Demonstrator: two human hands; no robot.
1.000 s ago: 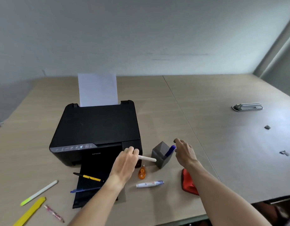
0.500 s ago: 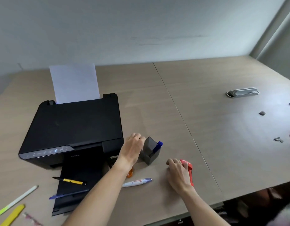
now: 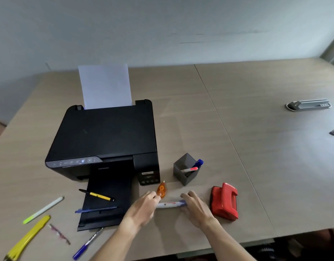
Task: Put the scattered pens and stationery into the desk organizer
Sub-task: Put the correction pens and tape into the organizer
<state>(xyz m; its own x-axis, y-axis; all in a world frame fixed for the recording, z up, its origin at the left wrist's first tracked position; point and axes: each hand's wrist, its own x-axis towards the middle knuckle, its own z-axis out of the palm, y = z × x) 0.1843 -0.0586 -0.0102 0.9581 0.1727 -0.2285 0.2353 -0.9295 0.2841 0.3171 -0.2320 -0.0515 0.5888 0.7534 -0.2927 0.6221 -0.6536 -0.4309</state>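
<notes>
Fingers (image 3: 185, 196) of the right hand (image 3: 197, 210) are curled over one end of the white marker (image 3: 170, 204); whether it is gripped cannot be told. Left hand (image 3: 143, 210) fingers are pinched at its other end. The marker is laid on the worktop (image 3: 237, 147), near the grey organizer (image 3: 185, 171).

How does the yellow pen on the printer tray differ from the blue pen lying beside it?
The yellow pen is yellow with black ends; the blue pen is translucent blue. The yellow pen slopes down to the right; the blue pen lies nearly level, nearer the tray's front edge. Both lie loose on the printer tray.
</notes>
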